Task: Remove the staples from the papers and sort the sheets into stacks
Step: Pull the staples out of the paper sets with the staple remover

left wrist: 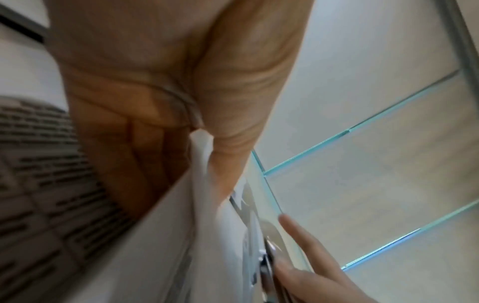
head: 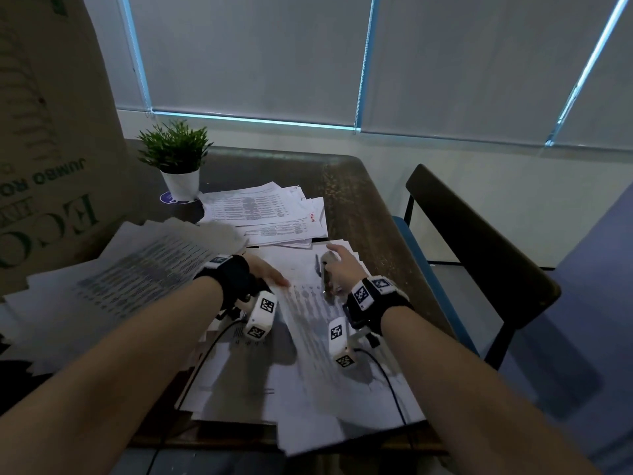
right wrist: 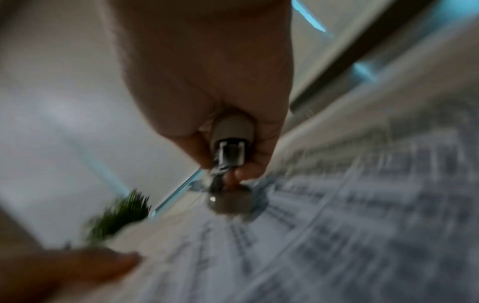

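Overhead, both forearms reach forward. The left hand (head: 265, 270) pinches a lifted printed white sheet (head: 137, 279) at its corner; the right hand (head: 342, 269), just beside it, grips a grey metal stapler-like tool (head: 325, 274) resting on the printed paper pile (head: 318, 337) beneath both wrists. One further loose paper stack (head: 267, 214) lies beyond the hands, by one potted green plant (head: 176, 156). From the left wrist, thumb and fingers clamp a folded paper edge. The right wrist view is blurred; fingers wrap the tool.
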